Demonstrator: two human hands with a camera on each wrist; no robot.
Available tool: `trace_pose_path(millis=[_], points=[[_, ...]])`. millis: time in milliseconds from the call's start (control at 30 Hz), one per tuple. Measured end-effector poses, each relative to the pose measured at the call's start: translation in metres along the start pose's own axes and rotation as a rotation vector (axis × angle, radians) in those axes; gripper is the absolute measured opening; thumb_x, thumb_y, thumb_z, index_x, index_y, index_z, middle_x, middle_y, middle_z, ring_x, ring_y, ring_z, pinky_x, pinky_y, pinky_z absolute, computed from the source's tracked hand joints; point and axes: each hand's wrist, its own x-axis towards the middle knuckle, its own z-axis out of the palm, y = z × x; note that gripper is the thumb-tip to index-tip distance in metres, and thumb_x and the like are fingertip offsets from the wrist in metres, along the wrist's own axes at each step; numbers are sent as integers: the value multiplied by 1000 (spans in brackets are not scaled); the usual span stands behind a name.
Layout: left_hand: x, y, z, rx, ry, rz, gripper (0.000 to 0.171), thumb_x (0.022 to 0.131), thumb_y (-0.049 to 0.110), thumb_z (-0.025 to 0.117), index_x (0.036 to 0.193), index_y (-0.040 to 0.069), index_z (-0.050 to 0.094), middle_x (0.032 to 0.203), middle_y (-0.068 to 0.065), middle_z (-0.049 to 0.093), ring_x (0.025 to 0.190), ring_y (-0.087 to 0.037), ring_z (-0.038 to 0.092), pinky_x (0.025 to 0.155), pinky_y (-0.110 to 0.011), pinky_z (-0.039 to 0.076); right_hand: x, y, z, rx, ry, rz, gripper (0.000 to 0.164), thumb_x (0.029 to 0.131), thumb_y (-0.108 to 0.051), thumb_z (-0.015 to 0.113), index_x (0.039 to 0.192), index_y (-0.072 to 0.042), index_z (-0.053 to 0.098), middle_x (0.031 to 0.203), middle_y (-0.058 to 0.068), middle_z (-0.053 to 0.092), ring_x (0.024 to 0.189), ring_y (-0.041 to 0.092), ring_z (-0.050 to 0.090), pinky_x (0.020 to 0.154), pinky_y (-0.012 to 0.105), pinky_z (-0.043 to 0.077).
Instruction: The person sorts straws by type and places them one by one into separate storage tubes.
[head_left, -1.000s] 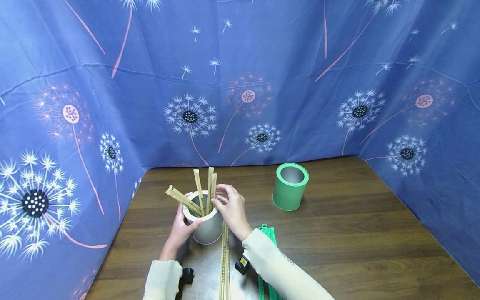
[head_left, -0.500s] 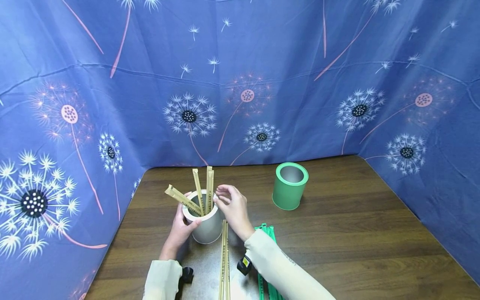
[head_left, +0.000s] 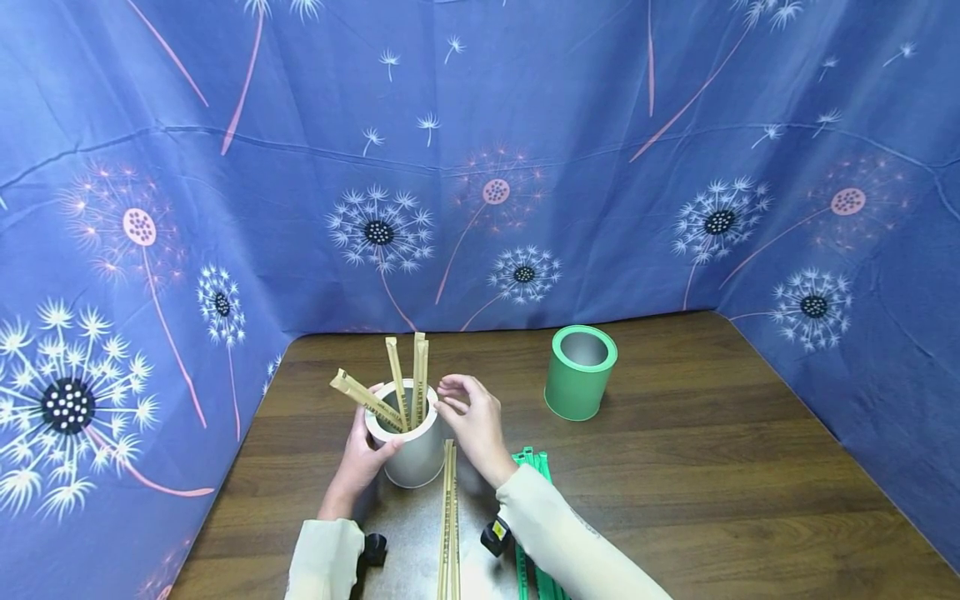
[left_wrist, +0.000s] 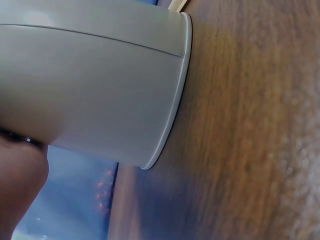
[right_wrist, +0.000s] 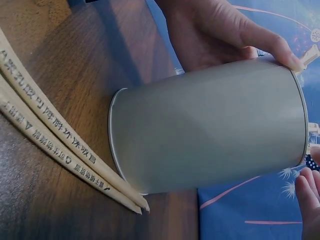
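My left hand (head_left: 362, 458) grips the light grey can (head_left: 417, 460) from its left side, thumb over the white rim. Several drinking straws in tan paper wrappers (head_left: 421, 367) stand upright or lean inside the can. My right hand (head_left: 474, 421) is just right of the rim, fingers loosely bent and holding nothing. In the right wrist view its fingertips show beside the can's mouth. More wrapped straws (right_wrist: 55, 125) lie on the table, their tips at the can's base. The left wrist view is mostly filled by the can's side (left_wrist: 95, 80).
A green can (head_left: 576, 390) stands at the back right on the wooden table (head_left: 697, 467). Green-wrapped sticks (head_left: 542, 462) lie at the front, partly under the right sleeve (head_left: 562, 533). A blue dandelion-print cloth (head_left: 600, 208) hangs around the table's back and sides.
My right hand has let go of one straw at the can's right side and moved a little to the right. That straw now leans closer to its neighbour. The left hand stays on the can.
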Motion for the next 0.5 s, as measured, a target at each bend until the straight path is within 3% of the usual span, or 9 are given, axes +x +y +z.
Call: trace_pose_path(millis=[133, 333, 500], points=[[0, 1, 0, 13, 1, -13, 88, 75, -3, 66, 151, 5, 21, 137, 3, 40, 117, 8, 47, 99, -10, 37, -3, 6, -7, -10, 1, -25, 33, 77, 10, 73, 108, 9, 62, 104, 25, 68, 98, 36, 69, 84, 25, 56], [0, 0, 0, -6, -23, -5, 92, 76, -3, 65, 154, 9, 16, 147, -24, 34, 122, 2, 46, 98, -7, 35, -7, 14, -16, -44, 27, -38, 32, 75, 9, 74, 105, 8, 63, 101, 24, 68, 95, 36, 69, 81, 24, 56], [-1, 0, 0, -5, -26, -1, 94, 76, -2, 65, 154, 9, 14, 148, -27, 32, 121, 2, 46, 99, -7, 34, -15, 21, -22, -94, 24, 4, 30, 75, 8, 74, 103, 7, 63, 100, 23, 69, 93, 36, 70, 80, 24, 57]])
